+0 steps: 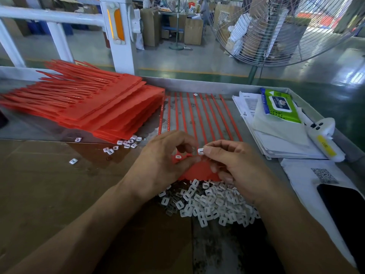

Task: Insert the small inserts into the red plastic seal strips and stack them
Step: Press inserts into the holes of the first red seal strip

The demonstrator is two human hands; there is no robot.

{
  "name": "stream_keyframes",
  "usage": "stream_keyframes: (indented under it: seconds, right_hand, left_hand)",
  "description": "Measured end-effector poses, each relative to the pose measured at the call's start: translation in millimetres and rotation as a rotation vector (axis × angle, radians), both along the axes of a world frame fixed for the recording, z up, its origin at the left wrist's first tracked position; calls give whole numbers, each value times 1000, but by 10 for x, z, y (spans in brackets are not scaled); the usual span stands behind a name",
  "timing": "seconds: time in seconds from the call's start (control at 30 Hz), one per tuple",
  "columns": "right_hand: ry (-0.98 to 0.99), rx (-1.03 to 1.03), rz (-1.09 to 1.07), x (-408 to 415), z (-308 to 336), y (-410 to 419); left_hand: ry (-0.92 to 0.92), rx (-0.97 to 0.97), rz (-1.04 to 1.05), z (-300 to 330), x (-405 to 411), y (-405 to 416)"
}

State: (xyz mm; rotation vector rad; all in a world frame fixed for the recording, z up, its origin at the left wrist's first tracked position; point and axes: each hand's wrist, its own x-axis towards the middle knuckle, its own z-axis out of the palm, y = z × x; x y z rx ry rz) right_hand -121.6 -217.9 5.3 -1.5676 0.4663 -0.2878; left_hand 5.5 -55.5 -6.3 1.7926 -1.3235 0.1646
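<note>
your left hand (164,161) pins the red seal strip sheet (197,171) on the table (59,194) so your right hand (233,165), pinching an insert (200,151), can seat it; spare inserts (209,202) lie close below.

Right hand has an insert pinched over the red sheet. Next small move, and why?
Probably press that white insert into the next open socket on the red seal strip sheet. The right hand holds it beside a socket already filled, and the left hand steadies the sheet.
</note>
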Motion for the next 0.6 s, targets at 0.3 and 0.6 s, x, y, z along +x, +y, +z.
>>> stream_keyframes:
  seconds: [0.3,0.6]
  right_hand:
    - [-49,59,29,4,-25,11]
    - [-34,-352,-266,15,-72,-20]
  left_hand:
    - [-151,-12,25,6,2,-15]
    - [-51,161,173,-81,126,-97]
